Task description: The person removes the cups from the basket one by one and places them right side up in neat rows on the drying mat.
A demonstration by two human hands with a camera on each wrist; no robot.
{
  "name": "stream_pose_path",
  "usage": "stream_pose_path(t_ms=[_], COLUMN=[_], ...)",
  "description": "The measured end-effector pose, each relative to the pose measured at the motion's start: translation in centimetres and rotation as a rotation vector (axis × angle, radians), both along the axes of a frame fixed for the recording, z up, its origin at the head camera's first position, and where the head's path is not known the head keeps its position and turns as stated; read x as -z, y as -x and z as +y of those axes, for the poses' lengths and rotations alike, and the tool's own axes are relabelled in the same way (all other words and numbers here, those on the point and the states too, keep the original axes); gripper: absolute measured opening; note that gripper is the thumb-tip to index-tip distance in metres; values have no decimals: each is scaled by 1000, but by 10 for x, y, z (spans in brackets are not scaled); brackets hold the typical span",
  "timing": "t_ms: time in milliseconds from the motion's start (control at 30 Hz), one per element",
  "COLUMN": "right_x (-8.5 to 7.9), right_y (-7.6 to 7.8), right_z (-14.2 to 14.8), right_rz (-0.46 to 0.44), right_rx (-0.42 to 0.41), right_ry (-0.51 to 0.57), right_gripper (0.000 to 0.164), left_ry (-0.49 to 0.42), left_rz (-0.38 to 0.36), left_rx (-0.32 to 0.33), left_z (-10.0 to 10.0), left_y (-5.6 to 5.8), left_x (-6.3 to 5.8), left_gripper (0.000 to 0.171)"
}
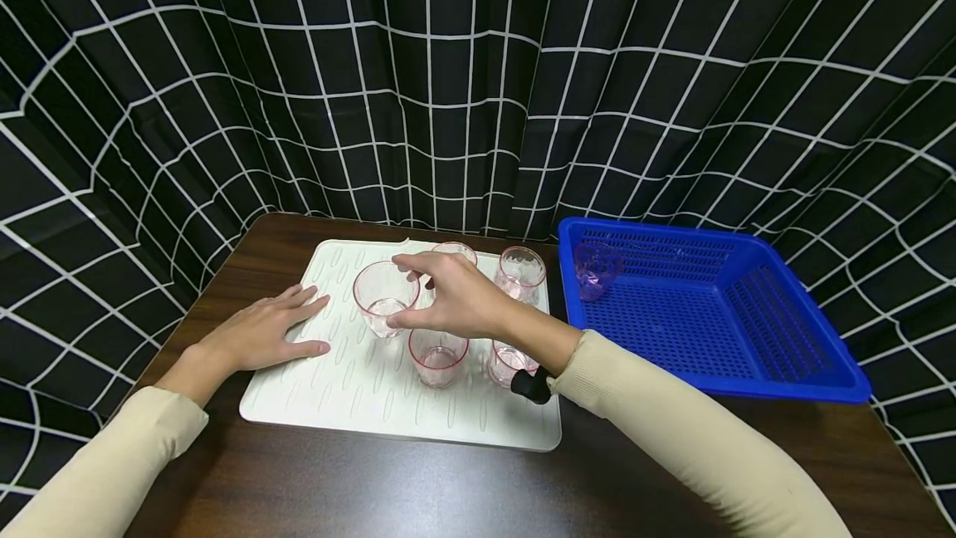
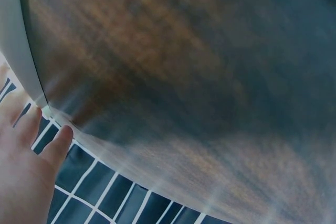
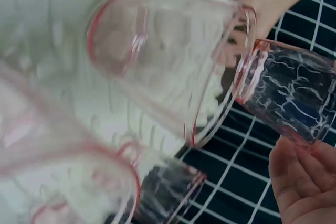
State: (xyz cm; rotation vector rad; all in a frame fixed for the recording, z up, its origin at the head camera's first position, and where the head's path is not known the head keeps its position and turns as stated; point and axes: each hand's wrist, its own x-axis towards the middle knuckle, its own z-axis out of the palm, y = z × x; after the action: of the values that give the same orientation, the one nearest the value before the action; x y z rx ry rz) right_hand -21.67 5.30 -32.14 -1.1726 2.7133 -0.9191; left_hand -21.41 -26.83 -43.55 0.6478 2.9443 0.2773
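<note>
My right hand [image 1: 456, 293] holds a clear, pink-rimmed drinking glass [image 1: 386, 299] between thumb and fingers, over the left half of a white ridged mat [image 1: 351, 397]. In the right wrist view the fingers [image 3: 302, 174] grip that glass [image 3: 296, 90] by its side. Close by, a second glass [image 1: 438, 357] stands upright on the mat. My left hand [image 1: 269, 330] rests with fingers spread on the mat's left edge, holding nothing. The left wrist view catches only part of this hand [image 2: 26, 166], beside the tabletop.
More glasses stand on the mat: one at the back [image 1: 454, 251], one back right [image 1: 520, 271], and one [image 1: 509, 362] partly behind my right wrist. A blue perforated basket [image 1: 754, 384] sits right of the mat, with a pinkish glass [image 1: 597, 266] in its left corner. A black grid-patterned curtain [image 1: 463, 90] hangs behind.
</note>
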Motion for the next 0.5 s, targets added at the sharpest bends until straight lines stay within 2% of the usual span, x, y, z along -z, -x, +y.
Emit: stream_pose_path(t_ms=[267, 500], right_x=[13, 26], right_y=[-8, -12], right_z=[-23, -30], right_rz=[-11, -35], right_rx=[-42, -58], right_ry=[-92, -142], right_gripper=[71, 71], left_ry=[-2, -5], left_rz=[0, 2], left_rx=[19, 29], left_z=[0, 0], left_y=[0, -1], left_x=[-3, -4], left_gripper=[87, 85])
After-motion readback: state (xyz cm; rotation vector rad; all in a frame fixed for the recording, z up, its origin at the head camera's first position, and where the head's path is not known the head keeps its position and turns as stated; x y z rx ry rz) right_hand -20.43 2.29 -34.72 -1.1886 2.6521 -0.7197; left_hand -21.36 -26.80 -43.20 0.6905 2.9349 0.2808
